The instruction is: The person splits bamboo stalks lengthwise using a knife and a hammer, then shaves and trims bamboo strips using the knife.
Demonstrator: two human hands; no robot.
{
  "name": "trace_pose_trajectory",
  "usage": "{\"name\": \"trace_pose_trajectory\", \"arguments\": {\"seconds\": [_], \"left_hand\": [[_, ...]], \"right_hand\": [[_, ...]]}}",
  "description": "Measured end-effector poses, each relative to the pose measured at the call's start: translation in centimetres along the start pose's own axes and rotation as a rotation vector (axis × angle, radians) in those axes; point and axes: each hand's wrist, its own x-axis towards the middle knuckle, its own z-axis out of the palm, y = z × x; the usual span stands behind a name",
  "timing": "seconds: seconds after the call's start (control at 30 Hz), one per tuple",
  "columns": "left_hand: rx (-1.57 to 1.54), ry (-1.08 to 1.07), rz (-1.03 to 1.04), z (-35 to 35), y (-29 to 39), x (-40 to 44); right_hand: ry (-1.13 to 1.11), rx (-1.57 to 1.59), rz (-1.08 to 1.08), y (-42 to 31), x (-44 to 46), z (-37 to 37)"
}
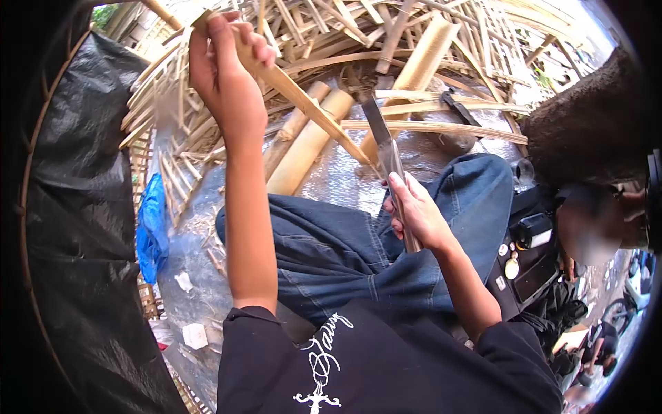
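Note:
My left hand [231, 76] is raised at the upper left, its fingers closed around the upper end of a long bamboo strip [303, 100]. The strip slants down to the right, and its lower end comes close to the knife in front of my lap. My right hand [412, 210] grips a long knife [376, 123] by its handle, above my crossed legs. Its dark, flat blade points up and slightly left. Whether the strip touches the knife I cannot tell.
Thick bamboo pieces [314, 148] lie before my legs, with a heap of split bamboo [317, 27] behind. Another dark blade-like tool [460, 109] rests among strips. A blue plastic bag [152, 231] and black sheeting [76, 193] are left; a tree trunk [586, 117] and people are right.

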Motion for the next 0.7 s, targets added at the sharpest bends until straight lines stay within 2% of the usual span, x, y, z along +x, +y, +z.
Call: {"name": "trace_pose_trajectory", "arguments": {"seconds": [0.03,0.13,0.2,0.23,0.3,0.33,0.37,0.43,0.47,0.5,0.57,0.6,0.67,0.7], "left_hand": [[0.093,-0.082,0.022,-0.1,-0.9,0.5],[0.108,-0.144,0.058,-0.5,-2.9,1.3],[0.079,-0.084,0.197,-0.8,-3.8,2.0],[0.078,-0.077,0.194,-0.7,-3.6,1.9],[0.365,0.084,0.258,-0.4,-3.4,1.4],[0.505,0.278,0.293,1.7,-2.7,1.1],[0.506,0.282,0.287,2.1,-2.8,0.9],[0.682,0.302,0.386,2.6,-3.2,0.5],[0.74,0.332,0.443,3.0,-3.4,0.3],[0.739,0.332,0.441,2.8,-3.9,0.5],[0.704,0.251,0.611,2.4,-4.7,1.3],[0.699,0.252,0.609,2.1,-5.0,1.3],[0.771,0.289,0.451,2.2,-4.6,0.9],[0.768,0.285,0.447,2.4,-4.5,0.9]], "right_hand": [[-0.004,-0.042,-0.077,-0.6,-0.5,-0.2],[0.039,-0.106,-0.132,-1.2,-0.4,-0.6],[0.09,-0.233,-0.16,-0.8,0.2,-0.4],[0.091,-0.238,-0.155,-0.7,0.3,-0.1],[0.051,-0.304,-0.113,-0.5,0.5,0.8],[0.06,-0.337,-0.147,-0.1,0.8,1.2],[0.06,-0.341,-0.14,0.1,0.9,1.5],[0.062,-0.377,-0.172,0.3,1.3,2.1],[0.061,-0.333,-0.124,0.0,1.1,2.4],[0.062,-0.333,-0.122,0.0,1.1,2.4],[0.106,-0.272,-0.168,0.0,1.1,2.3],[0.111,-0.274,-0.168,-0.4,0.8,2.2],[0.152,-0.226,-0.338,-1.9,-0.2,2.2],[0.169,-0.206,-0.415,-2.9,-0.9,2.4]]}}
